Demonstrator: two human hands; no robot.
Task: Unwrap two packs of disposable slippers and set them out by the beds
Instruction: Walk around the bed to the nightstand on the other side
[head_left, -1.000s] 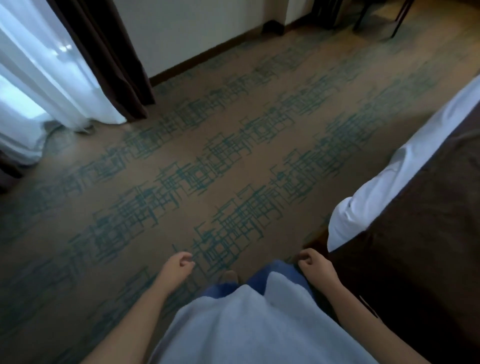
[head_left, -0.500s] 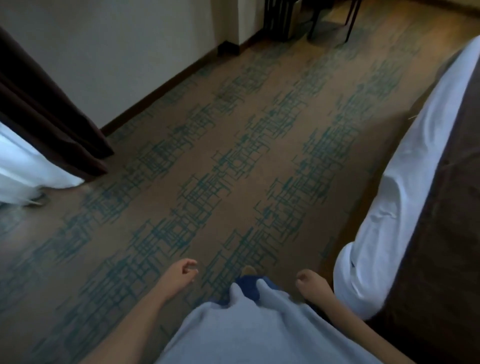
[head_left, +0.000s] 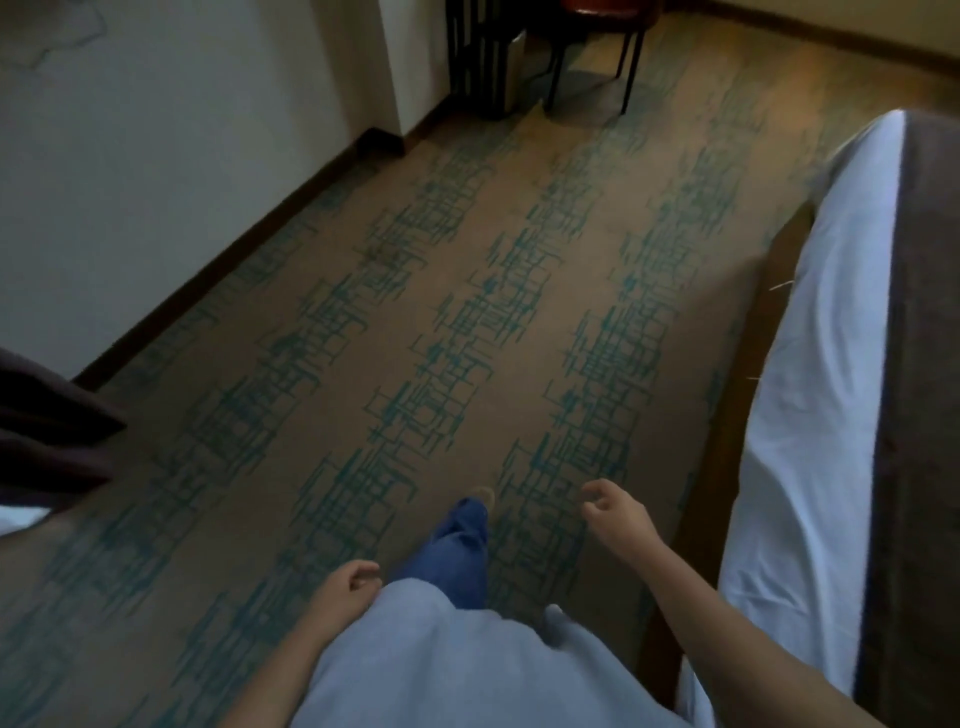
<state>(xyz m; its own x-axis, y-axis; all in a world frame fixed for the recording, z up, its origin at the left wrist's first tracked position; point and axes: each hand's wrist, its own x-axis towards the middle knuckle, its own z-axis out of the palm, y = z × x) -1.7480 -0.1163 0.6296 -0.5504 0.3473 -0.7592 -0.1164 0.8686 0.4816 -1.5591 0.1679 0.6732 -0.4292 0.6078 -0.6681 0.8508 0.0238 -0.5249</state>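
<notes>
Curtain (head_left: 52, 441) slid leftward; right hand (head_left: 615, 517) swung forward

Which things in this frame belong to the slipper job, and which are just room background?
Part of the job:
- bed, at the right edge
- left hand, loosely curled, holding nothing
- right hand, loosely curled, holding nothing
No slipper packs are in view.

Background:
- patterned carpet
- chair at the far wall
- dark curtain on the left

top: pale blue-grey shirt (head_left: 441, 670) | legs: blue trousers (head_left: 457, 551) | forearms: bare, no sleeves
</notes>
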